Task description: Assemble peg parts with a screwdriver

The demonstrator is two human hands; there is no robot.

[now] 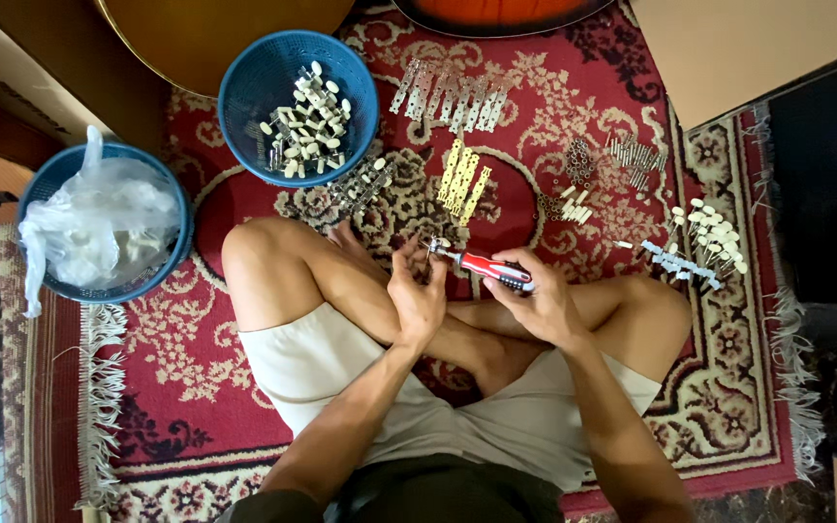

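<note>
Red-handled screwdriver (481, 264) lies gripped in the right hand (535, 302), its tip meeting a small metal part (435, 246), hard to make out, pinched by the raised, curled left hand (417, 295) just beside it.

Person: cream shorts (341, 373), dark top (438, 489) at waist. 2 bare forearms, bare legs. No sleeves visible.

both hands (477, 291) on a red-handled screwdriver (484, 266) above crossed legs, blue basket (244, 82) of tuning pegs nearby
</note>
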